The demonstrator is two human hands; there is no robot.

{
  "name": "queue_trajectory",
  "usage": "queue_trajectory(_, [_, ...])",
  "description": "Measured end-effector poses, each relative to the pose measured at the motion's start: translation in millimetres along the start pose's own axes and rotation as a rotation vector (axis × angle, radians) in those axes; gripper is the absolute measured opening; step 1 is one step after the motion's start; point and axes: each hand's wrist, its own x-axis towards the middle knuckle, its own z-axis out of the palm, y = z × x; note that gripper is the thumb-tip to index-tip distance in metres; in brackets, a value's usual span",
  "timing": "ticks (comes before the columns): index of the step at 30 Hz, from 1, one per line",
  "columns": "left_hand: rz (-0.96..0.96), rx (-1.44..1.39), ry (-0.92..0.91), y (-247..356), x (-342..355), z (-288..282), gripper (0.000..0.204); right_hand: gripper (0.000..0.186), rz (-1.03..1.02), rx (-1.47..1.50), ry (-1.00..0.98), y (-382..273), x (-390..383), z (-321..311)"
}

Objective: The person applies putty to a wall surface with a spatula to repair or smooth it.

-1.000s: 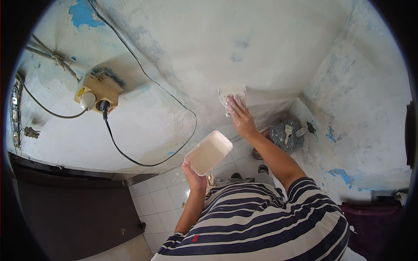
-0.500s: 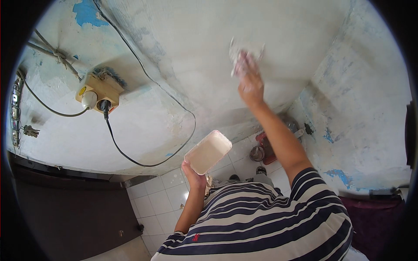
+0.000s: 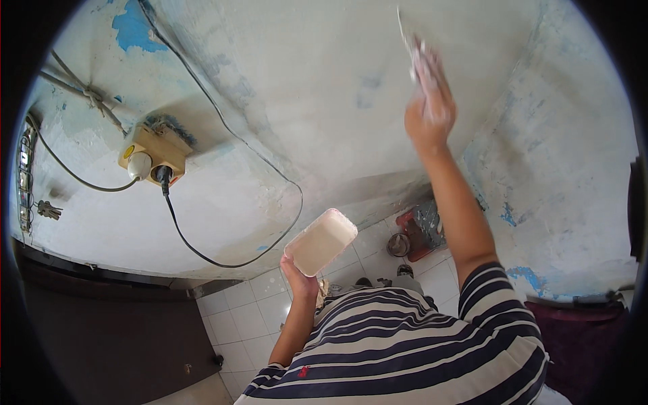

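My left hand grips the lower-left edge of a shallow, white, rectangular tray, its inside coated pale cream. Raised against the whitish wall, my right hand is smeared with white paste and slightly blurred. Its fingers close on a thin putty scraper, seen nearly edge-on, with the blade reaching up and left along the wall. How the fingers wrap its grip is hidden. A darker, bluish-grey patch marks the wall left of this hand.
At the left, a yellowish socket box holds two plugs, and a black cable loops along the wall. Keys hang further left. A dark brown panel fills the lower left. Reddish items and a round pot stand on the tiled floor.
My right hand has moved up and to the right across the wall, turning the scraper from broad view to nearly edge-on. The tray in my left hand has barely shifted.
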Motion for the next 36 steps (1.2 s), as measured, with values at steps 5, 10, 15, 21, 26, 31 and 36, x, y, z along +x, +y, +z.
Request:
queue_trajectory(5, [-0.009, -0.075, 0.044, 3, -1, 10, 0.036, 0.047, -0.085, -0.167, -0.174, 2, -16, 33])
queue_trajectory(10, [-0.028, -0.079, -0.005, -3, 5, 2, 0.038, 0.044, 0.056, -0.009, -0.43, -53, -171, 20])
queue_trajectory(15, [-0.038, -0.093, 0.031, 2, 0, -3, 0.041, 0.043, 0.11, 0.084, -0.613, -78, -225, -17])
queue_trajectory(21, [-0.011, -0.066, -0.022, 1, 0, -7, 0.04, 0.052, 0.261, 0.295, -0.195, -33, -54, -26])
queue_trajectory(26, [-0.007, -0.059, 0.018, 3, -3, -9, 0.041, 0.05, 0.023, -0.013, -0.098, -16, 35, 19])
queue_trajectory(31, [-0.054, -0.118, 0.038, 4, 1, -6, 0.04, 0.046, 0.042, 0.037, -0.297, -55, -107, 26])
queue_trajectory(36, [-0.047, -0.108, -0.001, 11, -3, -10, 0.042, 0.045, 0.187, 0.15, -0.649, -89, -225, -22])
